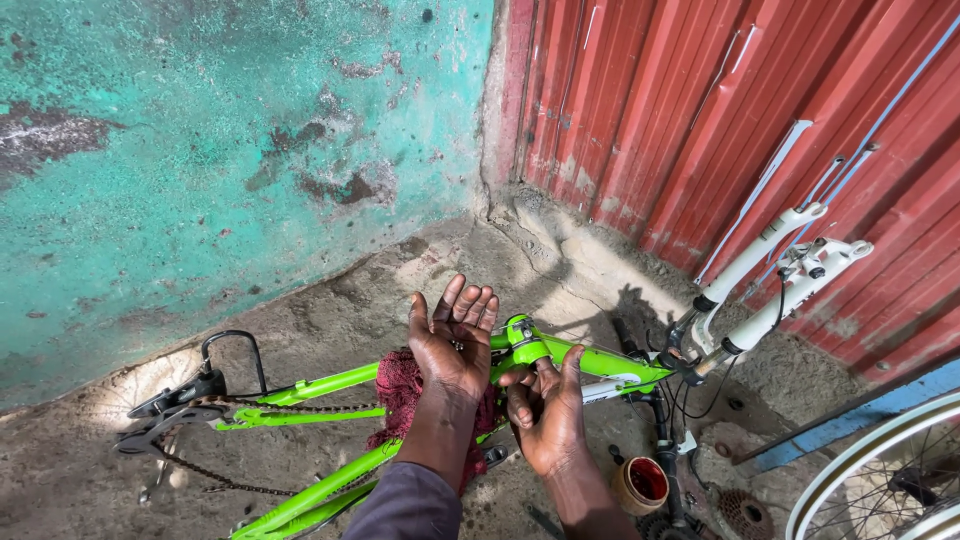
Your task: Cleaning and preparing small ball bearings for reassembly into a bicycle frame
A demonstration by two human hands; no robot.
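Rough concrete floor (90, 480) here, dusty and stained, running up to a wall painted turquoise (200, 150) with big patches worn down to grey. On the right there's a red corrugated metal door (720, 110), with a crumbling concrete lip along its base.

A lime green bike frame (330, 383) sits upside down on the floor, no wheels on it, white suspension fork (770, 285) poking up toward the red metal. The chain (250, 407) hangs loose off the rear end, and a dark red rag (400, 385) is draped over the frame.

Left hand (452, 340) is held flat, palm up, fingers spread, with a few tiny metal bits (457, 345) sitting in the palm, too small to tell what they are. Right hand (545, 415) is just beside it, fingers loosely curled with the fingertips against the green bottom bracket shell (525, 345).

A small round tin of reddish grease (640, 484) sits on the floor near the right wrist, and a wheel rim (880, 480) shows at the bottom right corner.
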